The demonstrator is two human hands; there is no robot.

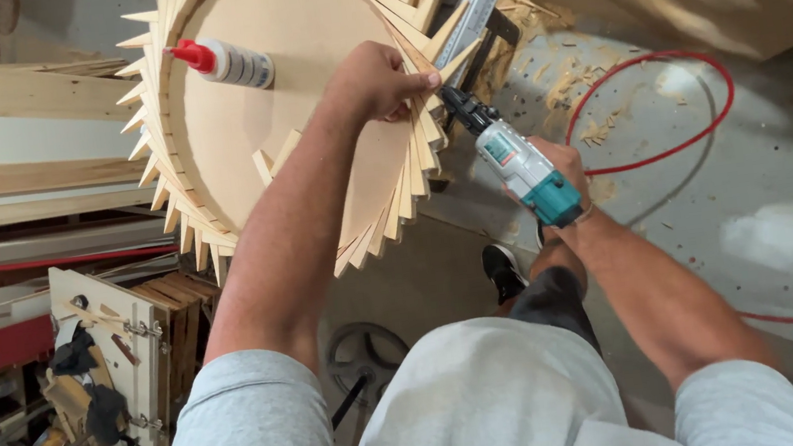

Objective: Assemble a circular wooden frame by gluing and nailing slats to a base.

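The right hand wraps the teal nailer; its long axis runs diagonally, nose pointing up-left at the slat ring's right edge. The left hand pinches a slat there. Open floor lies right.

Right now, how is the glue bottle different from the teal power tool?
The glue bottle lies loose on the round wooden disc, touched by no hand; the teal power tool is gripped in the right hand. The bottle is white with a red cap; the tool is teal, white and black. The bottle looks smaller than the tool. Both lie slanted, tips toward the upper left.
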